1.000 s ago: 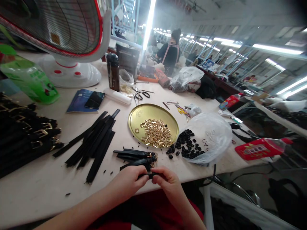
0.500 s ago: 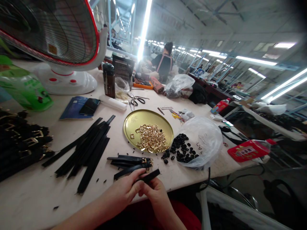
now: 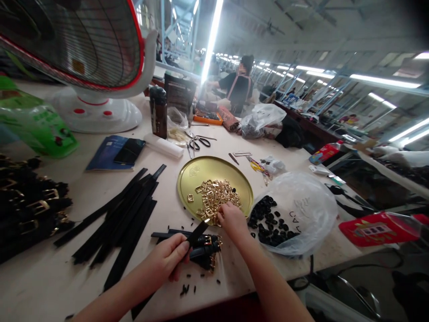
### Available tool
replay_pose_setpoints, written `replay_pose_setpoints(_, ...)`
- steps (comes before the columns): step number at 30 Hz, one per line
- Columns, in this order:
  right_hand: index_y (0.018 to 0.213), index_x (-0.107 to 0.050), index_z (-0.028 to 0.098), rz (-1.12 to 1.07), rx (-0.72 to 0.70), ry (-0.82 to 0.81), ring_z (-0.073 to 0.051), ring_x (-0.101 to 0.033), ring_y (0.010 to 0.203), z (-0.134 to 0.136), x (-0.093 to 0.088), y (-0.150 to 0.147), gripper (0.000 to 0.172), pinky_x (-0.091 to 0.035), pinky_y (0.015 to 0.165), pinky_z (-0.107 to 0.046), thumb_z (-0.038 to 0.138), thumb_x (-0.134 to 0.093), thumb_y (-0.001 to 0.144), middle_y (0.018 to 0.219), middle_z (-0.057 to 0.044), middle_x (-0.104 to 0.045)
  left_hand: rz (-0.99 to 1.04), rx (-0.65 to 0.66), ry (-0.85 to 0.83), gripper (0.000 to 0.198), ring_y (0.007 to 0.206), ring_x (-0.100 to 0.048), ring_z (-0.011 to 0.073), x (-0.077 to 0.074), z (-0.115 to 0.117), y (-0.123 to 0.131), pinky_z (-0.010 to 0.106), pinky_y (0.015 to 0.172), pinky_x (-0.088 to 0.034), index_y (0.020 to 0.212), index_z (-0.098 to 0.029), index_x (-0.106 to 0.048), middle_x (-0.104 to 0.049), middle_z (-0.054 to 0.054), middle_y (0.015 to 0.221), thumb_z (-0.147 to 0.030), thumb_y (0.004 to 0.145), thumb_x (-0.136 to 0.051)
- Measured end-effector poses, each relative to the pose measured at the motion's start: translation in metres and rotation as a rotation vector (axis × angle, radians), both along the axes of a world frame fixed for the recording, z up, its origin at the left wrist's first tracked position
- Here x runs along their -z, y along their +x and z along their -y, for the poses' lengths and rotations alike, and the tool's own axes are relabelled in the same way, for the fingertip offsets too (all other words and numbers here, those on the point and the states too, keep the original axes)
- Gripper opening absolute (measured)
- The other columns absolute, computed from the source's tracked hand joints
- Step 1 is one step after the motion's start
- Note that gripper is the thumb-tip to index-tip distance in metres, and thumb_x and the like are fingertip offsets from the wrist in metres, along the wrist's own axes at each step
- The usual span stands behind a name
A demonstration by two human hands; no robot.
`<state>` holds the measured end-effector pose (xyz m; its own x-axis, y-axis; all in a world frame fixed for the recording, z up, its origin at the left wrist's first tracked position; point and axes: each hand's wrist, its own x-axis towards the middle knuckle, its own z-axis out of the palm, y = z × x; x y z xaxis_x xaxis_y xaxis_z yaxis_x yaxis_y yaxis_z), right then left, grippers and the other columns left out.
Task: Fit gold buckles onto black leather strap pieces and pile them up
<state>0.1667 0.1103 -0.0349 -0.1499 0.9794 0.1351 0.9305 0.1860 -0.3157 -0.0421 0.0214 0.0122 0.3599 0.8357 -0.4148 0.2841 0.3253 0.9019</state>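
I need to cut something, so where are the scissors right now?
In the head view, the scissors lie mid-table on the far side, just beyond the gold tray, right of the white roll and the dark bottle.

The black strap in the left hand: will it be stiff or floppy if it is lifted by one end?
Probably rather stiff: the black strap juts out straight from the left hand, with no sag. It is thin and flat, so likely light and not apt to roll. The loose straps nearby also lie straight.
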Motion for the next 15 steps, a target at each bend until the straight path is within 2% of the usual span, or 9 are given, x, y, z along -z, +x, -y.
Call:
replay_pose_setpoints(2,0.068,-0.056,0.018,-0.067,0.006,0.005,-0.019,-0.053,0.071,0.003,-0.004,0.004,0.009,-0.039,0.067,-0.031,0.019,-0.051,0.074,0.077,-0.006,-0.056,0.021,-0.003,-0.005,0.037,0.039,-0.036,0.0082,0.001,-0.002,-0.001,0.020,0.042,-0.030,0.066,-0.019,-0.043,-0.039,-0.008,0.046,-0.054,0.075,-0.037)
replay_pose_setpoints(4,0.069,-0.054,0.018,-0.290,0.042,-0.050,-0.017,-0.052,0.066,0.012,-0.013,0.007,0.011,-0.040,0.064,-0.029,0.025,-0.050,0.076,0.072,-0.004,-0.056,0.039,-0.047,-0.014,0.035,0.039,-0.035,0.0075,-0.001,-0.004,0.001,0.020,0.041,-0.028,0.066,-0.018,-0.044,-0.039,-0.008,0.046,-0.052,0.074,-0.041)
replay_pose_setpoints(7,0.071,-0.051,0.018,-0.824,0.048,-0.328,-0.013,-0.050,0.057,0.038,-0.032,-0.001,0.018,-0.040,0.057,-0.027,0.036,-0.051,0.076,0.064,0.000,-0.056,0.083,-0.138,-0.019,0.032,0.040,-0.034,0.0065,-0.008,-0.007,0.006,0.018,0.040,-0.025,0.078,-0.017,-0.049,-0.038,-0.009,0.046,-0.048,0.071,-0.050)
replay_pose_setpoints(9,0.072,-0.050,0.018,-1.069,0.006,-0.517,-0.011,-0.050,0.055,0.059,-0.044,-0.012,0.021,-0.040,0.056,-0.025,0.038,-0.054,0.074,0.064,0.001,-0.057,0.149,-0.150,-0.015,0.035,0.041,-0.033,0.0055,-0.012,-0.006,0.011,0.017,0.039,-0.025,0.088,-0.016,-0.051,-0.041,-0.009,0.050,-0.046,0.069,-0.055)
replay_pose_setpoints(12,0.070,-0.052,0.018,-1.187,0.003,-0.608,-0.010,-0.049,0.054,0.087,-0.053,-0.029,0.024,-0.040,0.054,-0.023,0.040,-0.061,0.069,0.061,0.003,-0.056,0.230,-0.091,-0.021,0.035,0.041,-0.033,0.0038,-0.016,0.001,0.018,0.017,0.037,-0.026,0.086,-0.015,-0.052,-0.047,-0.006,0.058,-0.045,0.069,-0.056)
replay_pose_setpoints(15,0.074,-0.055,0.018,-1.230,0.022,-0.575,-0.010,-0.050,0.056,0.105,-0.050,-0.036,0.026,-0.040,0.053,-0.023,0.042,-0.063,0.067,0.063,0.002,-0.057,0.204,-0.058,-0.005,0.031,0.040,-0.033,0.0036,-0.014,0.012,0.021,0.016,0.036,-0.026,0.080,-0.015,-0.051,-0.048,-0.006,0.058,-0.043,0.070,-0.055)
